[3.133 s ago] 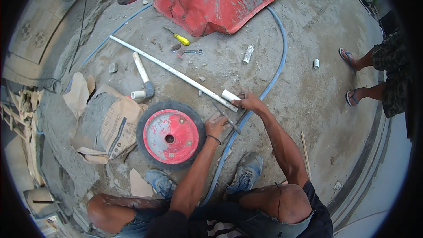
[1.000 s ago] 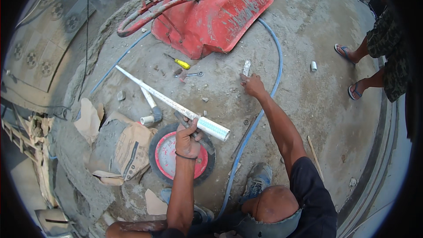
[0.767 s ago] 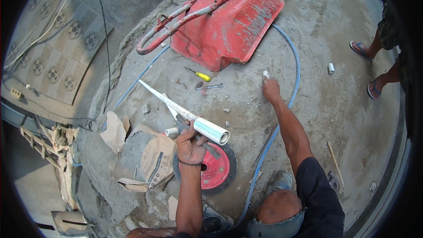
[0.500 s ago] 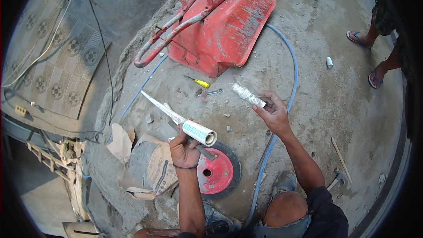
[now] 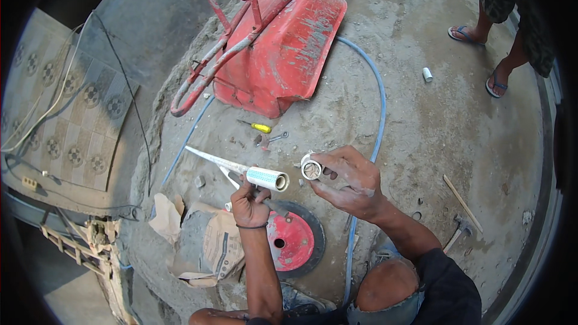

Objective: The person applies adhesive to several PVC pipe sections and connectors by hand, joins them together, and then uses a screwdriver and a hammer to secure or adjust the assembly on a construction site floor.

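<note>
My left hand (image 5: 250, 206) is closed round a white plastic pipe (image 5: 263, 178) with blue print, whose near end shows a second ring inside. The pipe runs away to the upper left. A dark flat bar (image 5: 276, 207) shows beside the same hand; whether I grip it too I cannot tell. My right hand (image 5: 355, 182) pinches a short white tube (image 5: 306, 160) between thumb and fingers, its round mouth turned upward with pale brownish stuff inside. The tube is close to the pipe's end but apart from it. Below my left hand lies a wheel (image 5: 300, 227) with a red hub.
An upturned red wheelbarrow (image 5: 283, 54) lies ahead, with a blue hose (image 5: 381, 102) curving past. A yellow screwdriver (image 5: 261, 127), a wrench (image 5: 280, 136), a hammer (image 5: 462, 227) and a stick (image 5: 462, 204) are on the ground. A paper sack (image 5: 220, 244) lies left. Another person's feet (image 5: 498, 83) are at right.
My right hand has come left and down toward the pipe's end, turning the short tube so its mouth faces up at me. My left hand keeps its hold. The whole view has shifted.
</note>
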Tool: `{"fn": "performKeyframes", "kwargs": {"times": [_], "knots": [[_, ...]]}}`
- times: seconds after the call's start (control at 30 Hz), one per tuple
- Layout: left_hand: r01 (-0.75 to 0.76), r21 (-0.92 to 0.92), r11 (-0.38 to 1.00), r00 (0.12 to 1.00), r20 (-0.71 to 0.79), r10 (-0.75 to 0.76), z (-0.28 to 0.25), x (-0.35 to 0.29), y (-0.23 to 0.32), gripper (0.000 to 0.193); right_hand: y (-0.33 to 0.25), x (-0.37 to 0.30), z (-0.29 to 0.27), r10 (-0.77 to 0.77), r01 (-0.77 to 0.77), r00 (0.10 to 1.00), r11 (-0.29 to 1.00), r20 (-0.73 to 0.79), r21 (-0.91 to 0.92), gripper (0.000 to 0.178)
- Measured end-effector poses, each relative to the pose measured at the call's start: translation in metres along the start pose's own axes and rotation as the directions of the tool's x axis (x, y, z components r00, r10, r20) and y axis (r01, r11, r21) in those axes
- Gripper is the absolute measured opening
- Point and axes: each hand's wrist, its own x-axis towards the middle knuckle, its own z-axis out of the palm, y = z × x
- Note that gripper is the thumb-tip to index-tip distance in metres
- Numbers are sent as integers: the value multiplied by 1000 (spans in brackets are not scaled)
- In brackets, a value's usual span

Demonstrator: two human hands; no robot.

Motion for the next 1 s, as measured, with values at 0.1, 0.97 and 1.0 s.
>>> {"fn": "performKeyframes", "kwargs": {"times": [0.1, 0.97, 1.0], "knots": [[-2, 15, 1000, 1000, 7, 2, 1, -2, -1, 30, -1, -1, 6, -41, 42, 999, 999, 25, -21, 42], [-43, 90, 995, 997, 68, 37, 6, -27, 21, 20, -12, -32, 13, -94, 132, 977, 971, -190, 197, 44], [-35, 89, 995, 997, 67, 29, 6, -27, 20, 20, -12, -33, 13, -94, 131, 978, 972, -188, 196, 44]]}}
